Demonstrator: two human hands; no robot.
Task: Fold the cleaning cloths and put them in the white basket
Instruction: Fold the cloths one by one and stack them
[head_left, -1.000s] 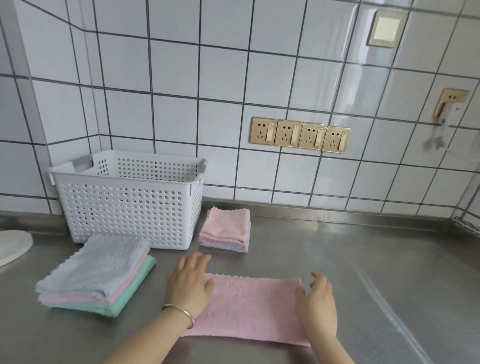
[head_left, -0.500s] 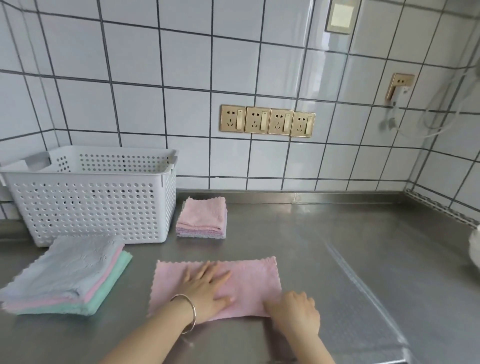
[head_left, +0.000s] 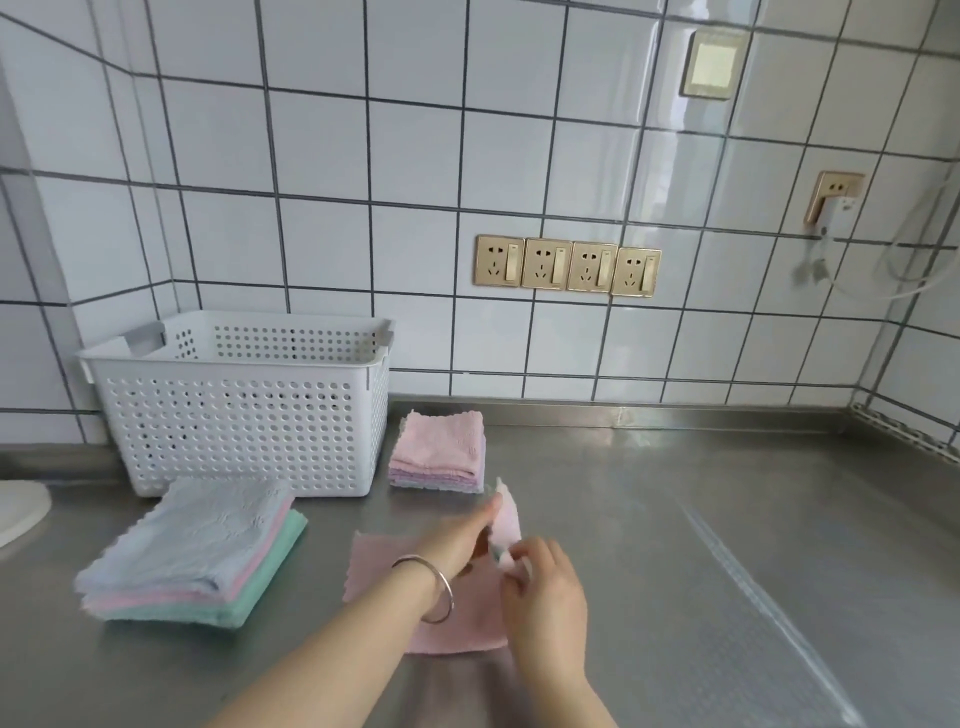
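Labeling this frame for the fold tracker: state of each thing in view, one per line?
pink cloth: on counter, mid-fold, right edge lifted
left hand: fingers at the raised edge, blurred
right hand: pinches raised edge
white basket: upright, contents not visible
small folded stack: folded, beside basket
large cloth stack: piled in front of basket

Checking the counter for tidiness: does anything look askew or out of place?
Only slightly: the larger cloth pile beside the white basket sits fanned, its layers offset. Nothing is spilled or damaged.
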